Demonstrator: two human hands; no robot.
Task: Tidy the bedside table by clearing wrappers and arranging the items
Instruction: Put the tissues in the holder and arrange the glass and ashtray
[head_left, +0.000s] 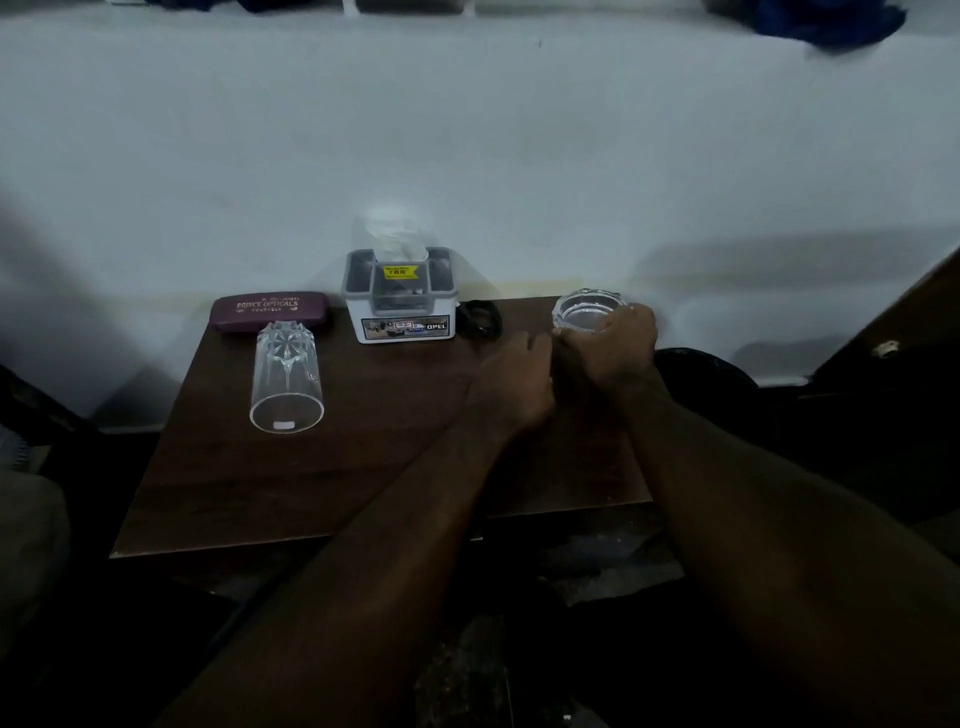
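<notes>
A clear glass ashtray (581, 310) sits at the back right corner of the dark wooden bedside table (322, 478). My right hand (615, 345) grips its near right rim. My left hand (511, 387) rests beside it on the table, fingers curled, touching the right hand; whether it holds anything is hidden. An upturned clear glass tumbler (287, 376) stands at the left. Behind it lies a maroon spectacle case (270, 309). A white tissue holder (400, 296) stands at the back centre, with a black coiled object (480, 318) just right of it.
A pale wall (467, 145) runs directly behind the table. A dark round object (706, 366) sits low to the right of the table, and dark furniture (893, 332) rises at the far right. The floor in front is dark.
</notes>
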